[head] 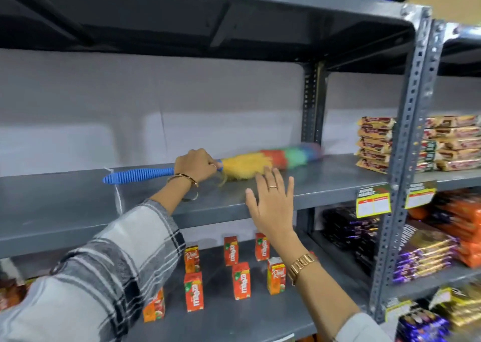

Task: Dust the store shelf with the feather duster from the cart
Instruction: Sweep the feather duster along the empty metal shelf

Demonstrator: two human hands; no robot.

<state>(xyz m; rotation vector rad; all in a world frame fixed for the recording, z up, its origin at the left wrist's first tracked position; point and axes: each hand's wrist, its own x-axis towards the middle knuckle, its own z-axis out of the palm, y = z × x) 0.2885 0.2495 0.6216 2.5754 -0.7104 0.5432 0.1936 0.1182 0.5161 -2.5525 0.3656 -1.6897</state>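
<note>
Fingers of the left hand gripped the feather duster lying on the grey shelf. The right hand hovered beside it, fingers spread. Juice cartons below read "Maaza" and "Real".

Duster rainbow w/ blue handle; shelf grey; sleeve plaid
</note>
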